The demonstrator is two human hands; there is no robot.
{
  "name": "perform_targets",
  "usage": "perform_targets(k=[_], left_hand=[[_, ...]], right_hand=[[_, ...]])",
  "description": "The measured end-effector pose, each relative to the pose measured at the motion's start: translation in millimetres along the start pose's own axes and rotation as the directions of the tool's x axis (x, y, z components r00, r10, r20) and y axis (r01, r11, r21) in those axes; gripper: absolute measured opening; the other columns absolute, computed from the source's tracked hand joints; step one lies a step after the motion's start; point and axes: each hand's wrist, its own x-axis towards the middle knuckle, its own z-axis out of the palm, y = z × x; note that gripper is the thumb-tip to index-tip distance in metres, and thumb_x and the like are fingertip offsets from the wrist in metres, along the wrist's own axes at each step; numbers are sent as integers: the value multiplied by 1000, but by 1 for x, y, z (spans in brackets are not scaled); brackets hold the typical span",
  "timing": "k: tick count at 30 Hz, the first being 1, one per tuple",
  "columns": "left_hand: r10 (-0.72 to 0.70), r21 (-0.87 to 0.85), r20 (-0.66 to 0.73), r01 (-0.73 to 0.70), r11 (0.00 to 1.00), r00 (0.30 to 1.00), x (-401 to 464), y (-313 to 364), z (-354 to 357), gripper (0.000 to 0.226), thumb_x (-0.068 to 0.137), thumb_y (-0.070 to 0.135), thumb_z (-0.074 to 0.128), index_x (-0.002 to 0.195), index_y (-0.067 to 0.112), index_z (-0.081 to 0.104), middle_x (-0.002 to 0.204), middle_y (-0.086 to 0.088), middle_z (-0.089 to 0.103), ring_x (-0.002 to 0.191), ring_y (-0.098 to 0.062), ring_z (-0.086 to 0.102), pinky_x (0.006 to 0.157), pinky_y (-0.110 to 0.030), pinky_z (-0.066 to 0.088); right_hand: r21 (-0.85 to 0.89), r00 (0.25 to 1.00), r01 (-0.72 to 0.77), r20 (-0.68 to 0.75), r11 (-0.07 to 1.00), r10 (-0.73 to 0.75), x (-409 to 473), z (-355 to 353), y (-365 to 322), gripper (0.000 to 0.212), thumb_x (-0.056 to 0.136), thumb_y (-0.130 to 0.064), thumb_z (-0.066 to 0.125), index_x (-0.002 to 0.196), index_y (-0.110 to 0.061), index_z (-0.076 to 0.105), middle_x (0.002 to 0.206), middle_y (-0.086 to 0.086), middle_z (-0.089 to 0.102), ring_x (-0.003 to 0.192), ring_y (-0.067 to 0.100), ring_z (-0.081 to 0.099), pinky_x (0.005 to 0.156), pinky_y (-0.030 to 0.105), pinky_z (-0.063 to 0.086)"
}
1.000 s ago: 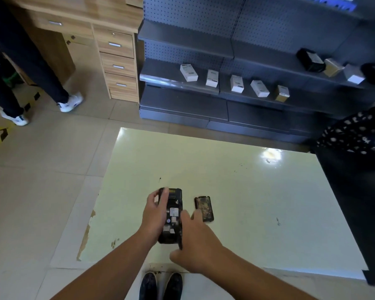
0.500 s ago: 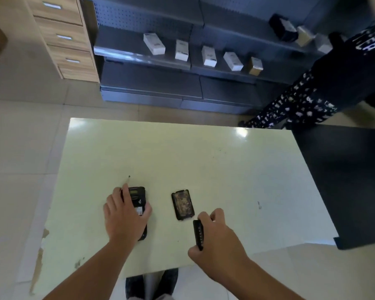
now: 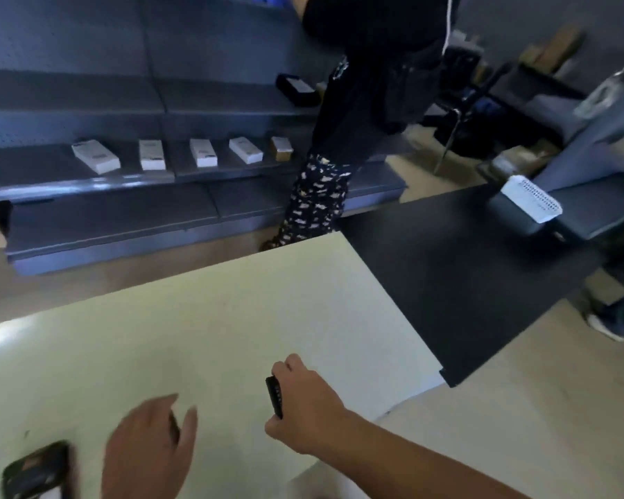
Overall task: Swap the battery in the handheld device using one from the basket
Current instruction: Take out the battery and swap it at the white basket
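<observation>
My right hand [image 3: 305,403] is shut on a slim black battery [image 3: 274,397], held on edge just above the pale green table [image 3: 231,318] near its right side. My left hand [image 3: 148,453] hovers over the table with fingers spread and nothing clearly in it. A dark, blurred flat object [image 3: 37,470] lies at the bottom left corner; I cannot tell whether it is the handheld device or its back cover. A white perforated basket [image 3: 530,199] stands far right on a grey counter, well beyond my right hand.
A black tabletop [image 3: 447,282] adjoins the green table on the right. A person [image 3: 371,84] in dark clothes stands at the grey shelving [image 3: 123,167], which holds several small boxes. A chair and clutter fill the far right.
The view has swung right, bringing the basket into sight. My left hand has lifted off the device and opened. My right hand still holds the battery.
</observation>
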Motion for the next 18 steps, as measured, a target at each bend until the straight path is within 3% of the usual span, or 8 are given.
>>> perform_targets(k=[2,6,12,18], left_hand=[[126,31,19,-127,991,992,1,62,4,58,79,51,45,97,8,79,96,-19,77,83,-43,74,71,-55,57],[322,123,1,-320,939,947,-1,194,19,52,78,46,48,99,10,78,95,-15,76,84,-40,73,69,-52,56],[389,140,-60,-378,915,919,-3,375,73,53,81,47,47,98,8,78,94,-15,75,85,-41,72,70,-51,54],[434,173,23,-431,885,900,6,526,136,55,86,55,41,99,15,77,97,-6,76,88,-31,71,74,-46,56]], right_hand=[[8,1000,4,-22,1000,-4,5,-24,48,51,86,-27,72,128,-15,46,127,5,42,97,29,52,72,35,42],[12,995,27,-101,1000,-25,8,-77,156,49,86,-28,73,126,-16,46,127,7,42,102,34,58,73,36,45],[-26,985,36,-165,999,-40,-5,-156,316,47,87,-28,76,122,-14,47,128,9,44,103,34,58,77,39,49],[-31,984,-37,-176,999,31,-8,-215,452,56,87,-26,76,131,-16,44,134,10,39,112,35,54,88,45,55]])
